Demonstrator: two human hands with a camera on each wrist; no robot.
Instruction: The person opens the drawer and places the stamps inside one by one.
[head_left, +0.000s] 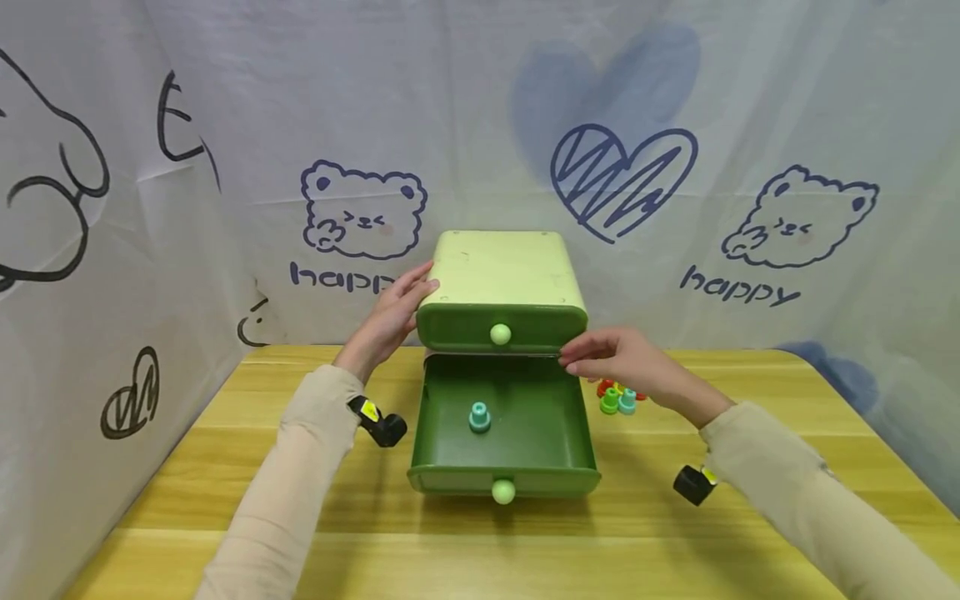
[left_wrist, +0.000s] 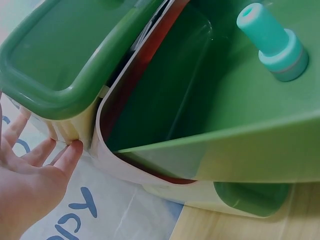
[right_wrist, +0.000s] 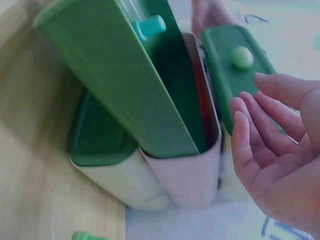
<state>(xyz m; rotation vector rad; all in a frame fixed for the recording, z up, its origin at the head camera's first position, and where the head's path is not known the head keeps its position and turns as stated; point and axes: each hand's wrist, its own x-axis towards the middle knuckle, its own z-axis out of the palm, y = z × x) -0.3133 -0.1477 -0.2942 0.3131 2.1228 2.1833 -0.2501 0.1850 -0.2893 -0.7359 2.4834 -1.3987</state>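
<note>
A small drawer cabinet (head_left: 502, 268) with a pale yellow top and dark green drawer fronts stands on the table. Its top drawer (head_left: 457, 327), with a round pale knob, is closed. Below it, a green drawer (head_left: 536, 433) is pulled out, with one teal stepped peg (head_left: 479, 417) standing upright on its floor. My left hand (head_left: 392, 318) rests its fingertips against the left side of the top unit. At the right end of the top drawer front is my right hand (head_left: 622, 360), its fingers loosely bent and holding nothing. Another green drawer front (right_wrist: 102, 132) shows low down in the right wrist view.
Several small red, yellow, green and teal pegs (head_left: 618, 401) stand on the wooden table (head_left: 675, 533) to the right of the cabinet, partly behind my right hand. A white cloth (head_left: 480, 100) printed with bears and hearts hangs behind and at the left.
</note>
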